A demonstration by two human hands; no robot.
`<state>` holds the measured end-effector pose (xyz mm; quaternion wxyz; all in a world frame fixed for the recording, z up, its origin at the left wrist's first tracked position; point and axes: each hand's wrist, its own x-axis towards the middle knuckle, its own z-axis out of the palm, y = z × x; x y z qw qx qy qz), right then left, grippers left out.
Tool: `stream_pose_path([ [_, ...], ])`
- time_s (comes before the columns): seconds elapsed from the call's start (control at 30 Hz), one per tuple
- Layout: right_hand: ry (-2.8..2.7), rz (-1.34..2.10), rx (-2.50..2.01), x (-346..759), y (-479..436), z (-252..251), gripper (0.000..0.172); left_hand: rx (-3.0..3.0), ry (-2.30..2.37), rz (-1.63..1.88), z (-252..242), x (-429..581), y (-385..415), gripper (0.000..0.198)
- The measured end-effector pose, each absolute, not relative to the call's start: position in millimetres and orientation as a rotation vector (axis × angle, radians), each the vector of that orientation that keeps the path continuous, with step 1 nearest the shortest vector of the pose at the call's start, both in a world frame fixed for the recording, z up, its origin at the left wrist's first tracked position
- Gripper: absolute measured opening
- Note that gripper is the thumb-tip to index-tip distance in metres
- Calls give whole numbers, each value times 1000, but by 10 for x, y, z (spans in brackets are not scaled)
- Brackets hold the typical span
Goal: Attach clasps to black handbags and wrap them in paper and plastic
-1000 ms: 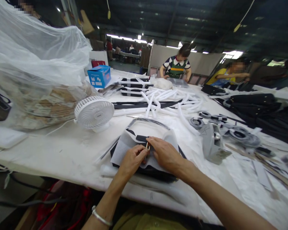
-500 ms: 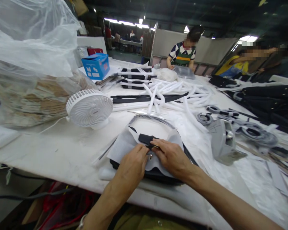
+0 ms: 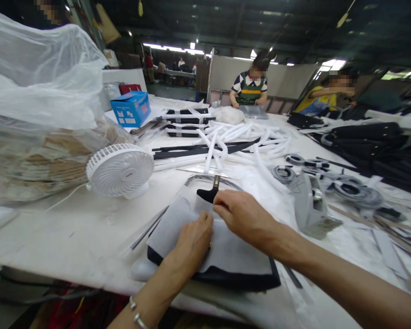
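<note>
A black bag (image 3: pixel 239 282) lies at the near table edge with white tissue paper (image 3: pixel 239 246) over its front. Its wrapped handle (image 3: pixel 200 178) arches behind it. From the bag's middle a black strap tab (image 3: pixel 205 195) with a gold metal plate (image 3: pixel 217 182) stands up, and my right hand (image 3: pixel 241 217) is closed on it with thumb and fingertips. My left hand (image 3: pixel 193 240) rests on the paper just below, its fingers bent and pressed together; what lies under the fingertips is hidden. A bit of gold clasp (image 3: pixel 210 246) shows beside it.
A white fan (image 3: pixel 121 170) and a plastic-covered pile (image 3: pixel 48 155) stand to the left, a blue box (image 3: pixel 130 108) behind. White wrapped strips (image 3: pixel 233 132) lie ahead. To the right sit a tape dispenser (image 3: pixel 308 205), coiled straps (image 3: pixel 354 189) and black bags (image 3: pixel 370 135). Co-workers sit across the table.
My right hand has lifted and turned the strap tab up, so its gold plate now shows at the top. My left hand has shifted slightly down, and the paper lies flatter over the bag.
</note>
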<state>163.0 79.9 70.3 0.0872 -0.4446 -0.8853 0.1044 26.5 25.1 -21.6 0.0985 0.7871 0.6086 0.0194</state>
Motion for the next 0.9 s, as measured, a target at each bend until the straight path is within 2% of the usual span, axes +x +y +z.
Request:
stream_pose_path([
  [0.1, -2993, 211, -1375, 1594, 582, 504, 22, 2455, 1769, 53, -208, 244, 260, 33],
  [0.17, -3061, 141, -1414, 1614, 500, 364, 21, 2602, 1721, 141, -246, 189, 278, 31],
  [0.2, -3046, 114, -1420, 1635, 472, 302, 21, 2665, 1697, 185, -278, 155, 290, 34],
  [0.27, -2969, 78, -1421, 1695, 436, 201, 35, 2714, 1698, 221, -346, 90, 316, 45],
  [0.47, -2838, 92, -1369, 1889, 440, -3, 59, 2599, 1771, -4, -288, -61, 410, 69],
  [0.63, -2765, 111, -1361, 1974, 527, -122, 70, 2659, 1692, 12, -144, -147, 498, 63],
  [0.9, -2780, 100, -1447, 1926, 518, -70, 79, 2657, 1840, 369, -369, -151, 406, 61],
])
